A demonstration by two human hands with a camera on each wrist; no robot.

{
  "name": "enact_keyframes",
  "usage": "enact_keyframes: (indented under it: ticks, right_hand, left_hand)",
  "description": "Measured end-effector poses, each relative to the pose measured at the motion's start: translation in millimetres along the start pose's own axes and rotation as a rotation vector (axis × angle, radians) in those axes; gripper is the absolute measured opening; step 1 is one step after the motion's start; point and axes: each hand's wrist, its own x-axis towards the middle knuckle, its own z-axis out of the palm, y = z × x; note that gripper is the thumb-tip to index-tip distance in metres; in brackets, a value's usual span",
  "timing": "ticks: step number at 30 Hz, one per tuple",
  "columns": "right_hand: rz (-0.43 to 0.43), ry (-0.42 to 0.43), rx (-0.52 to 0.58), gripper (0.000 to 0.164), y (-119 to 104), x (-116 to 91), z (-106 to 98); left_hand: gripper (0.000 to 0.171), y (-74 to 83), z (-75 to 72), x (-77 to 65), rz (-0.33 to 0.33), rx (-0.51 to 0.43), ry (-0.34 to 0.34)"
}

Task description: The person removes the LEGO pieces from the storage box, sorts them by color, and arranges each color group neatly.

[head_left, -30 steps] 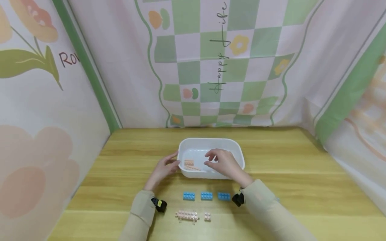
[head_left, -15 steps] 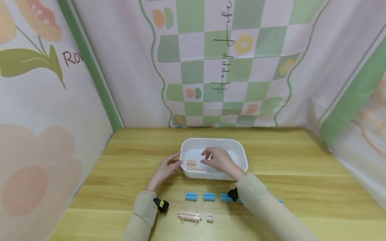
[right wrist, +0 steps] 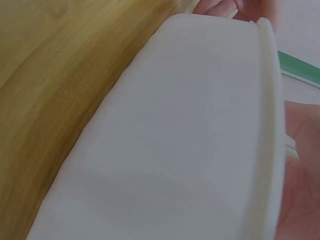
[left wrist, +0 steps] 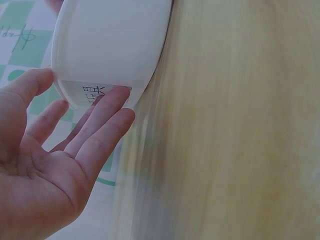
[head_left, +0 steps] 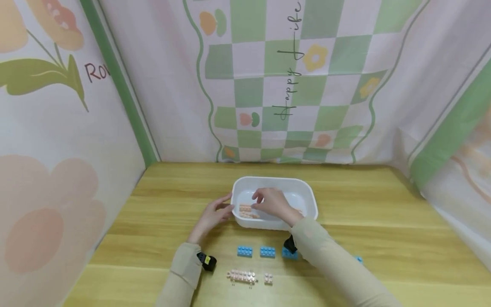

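A white plastic tub (head_left: 274, 224) stands on the table. My left hand (head_left: 212, 217) touches its left end, the fingers fairly straight against the outer wall and the thumb at the rim, as the left wrist view shows. My right hand (head_left: 274, 202) reaches over the near side into the tub. Its thumb and forefinger stand slightly apart beside the light orange toy bricks (head_left: 245, 208) in the left part of the tub. No held thing shows between them. In the right wrist view the tub wall (right wrist: 165, 135) hides most of that hand (right wrist: 302, 175).
In front of the tub blue studded bricks lie in a row, such as the left one (head_left: 244, 251) and the middle one (head_left: 267, 252); my right sleeve partly covers the row. Nearer lie a long pink piece (head_left: 243, 276) and a small pink brick (head_left: 268, 279). A curtain hangs behind.
Inside the tub, my right hand has moved left, closer to the orange bricks. The left hand stays at the tub's end. The whole head view has shifted slightly.
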Motion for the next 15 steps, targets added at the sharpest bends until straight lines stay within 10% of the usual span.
enact_keyframes:
  ticks: [15]
  right_hand:
    - [0.105, -0.081, -0.049, 0.022, -4, 18, 19]
  left_hand:
    - [0.050, -10.6, -0.2, 7.8, 0.001, -0.005, 0.010]
